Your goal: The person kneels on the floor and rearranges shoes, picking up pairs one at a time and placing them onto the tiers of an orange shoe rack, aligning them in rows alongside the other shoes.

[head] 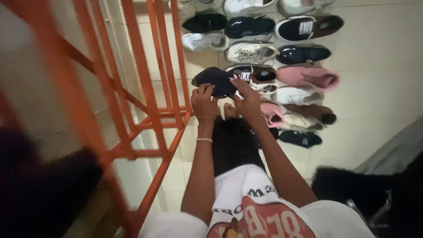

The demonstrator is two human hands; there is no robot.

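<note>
Both hands — left hand [203, 102], right hand [247, 98] — clamped on soft, rounded dark navy shoe [213, 80].

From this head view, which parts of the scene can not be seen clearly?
- Dark shoe: underside hidden; left hand and right hand cover its near end.
- Top-row shoes: cut by the upper edge.
- Orange rack: blurred at left.
- Dark shape: blurred, unidentifiable.

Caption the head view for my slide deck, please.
Both hands, left and right, hold a dark navy shoe beside an orange metal rack.
</note>
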